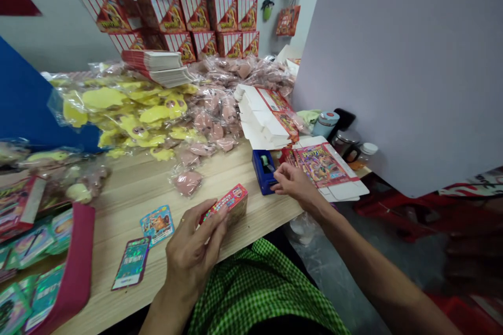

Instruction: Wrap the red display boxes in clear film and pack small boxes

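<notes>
My left hand (198,243) is closed around a small red printed box (231,203), which rests on the wooden table near its front edge. Over at the blue tape dispenser (262,178), my right hand (293,184) pinches at the front end, where a clear strip of tape (269,166) runs from the roll to the fingertips. Two cards lie left of my left hand: a blue one with a picture (157,224) and a teal one with a purple edge (131,263). A bagged pink piece (187,183) lies just beyond the box.
Bagged yellow pieces (104,98) and pink pieces (210,115) are heaped at the back. Flattened cartons (322,165) lie right of the dispenser, near a light-blue cup (325,124). A magenta bin (80,267) with cards stands left. Stacked red boxes (196,13) line the wall.
</notes>
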